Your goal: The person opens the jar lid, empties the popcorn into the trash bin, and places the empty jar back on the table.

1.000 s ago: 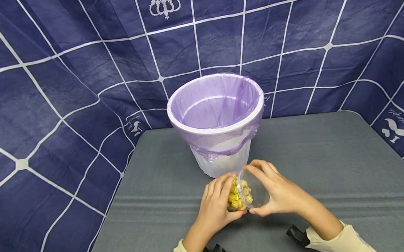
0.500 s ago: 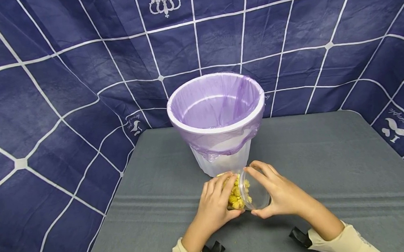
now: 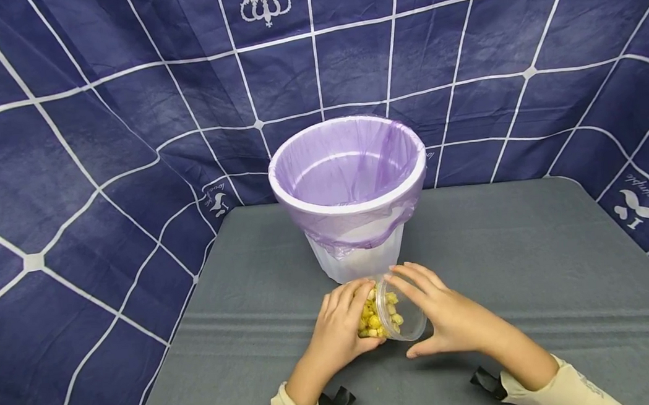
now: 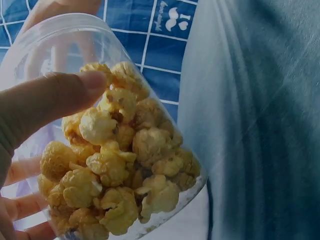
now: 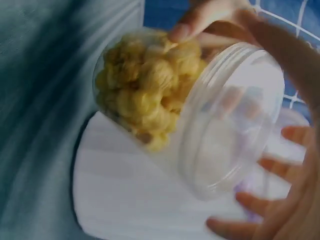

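My left hand grips a clear plastic jar around its body, tilted on its side over the table in front of the bin. Yellow caramel popcorn fills much of the jar, seen through its wall. In the left wrist view the thumb lies across the wall. The clear screw lid sits on the jar's end, facing right. Around that lid, my right hand has its fingers spread, and in the right wrist view its fingertips stand off the lid's edge.
A white trash bin with a purple liner bag stands just behind the hands. Grey cloth covers the table. A blue curtain with white grid lines hangs behind and at both sides.
The right hand's fingers have loosened from around the lid and spread wider. With the left hand, the jar has shifted slightly left.
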A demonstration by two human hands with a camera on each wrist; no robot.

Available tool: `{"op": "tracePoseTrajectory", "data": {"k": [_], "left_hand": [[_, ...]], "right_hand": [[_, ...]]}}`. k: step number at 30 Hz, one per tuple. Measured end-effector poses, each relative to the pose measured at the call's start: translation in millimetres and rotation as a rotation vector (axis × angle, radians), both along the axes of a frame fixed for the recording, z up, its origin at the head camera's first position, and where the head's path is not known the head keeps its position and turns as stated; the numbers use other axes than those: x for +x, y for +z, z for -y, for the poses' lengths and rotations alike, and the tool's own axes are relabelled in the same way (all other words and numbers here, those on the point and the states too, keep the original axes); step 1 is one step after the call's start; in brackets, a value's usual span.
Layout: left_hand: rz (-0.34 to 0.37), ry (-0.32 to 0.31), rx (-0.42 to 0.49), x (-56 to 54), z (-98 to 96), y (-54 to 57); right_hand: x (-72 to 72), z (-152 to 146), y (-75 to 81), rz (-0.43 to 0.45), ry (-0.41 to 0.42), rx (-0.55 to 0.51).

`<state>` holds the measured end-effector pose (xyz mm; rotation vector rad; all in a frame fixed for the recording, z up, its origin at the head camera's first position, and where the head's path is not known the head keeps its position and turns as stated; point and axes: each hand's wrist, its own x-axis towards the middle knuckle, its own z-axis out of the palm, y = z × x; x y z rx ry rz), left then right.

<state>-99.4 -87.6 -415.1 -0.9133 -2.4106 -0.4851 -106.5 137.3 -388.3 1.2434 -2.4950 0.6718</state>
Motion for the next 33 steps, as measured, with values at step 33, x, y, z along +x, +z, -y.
{"op": "tracePoseTrajectory", "data": {"k": [33], "left_hand": [[-0.012,0.02,-0.051,-5.9,1.1,4.9]], "right_hand": [[7.9,13.3,3.0,0.22,-0.347,-0.036]]}}
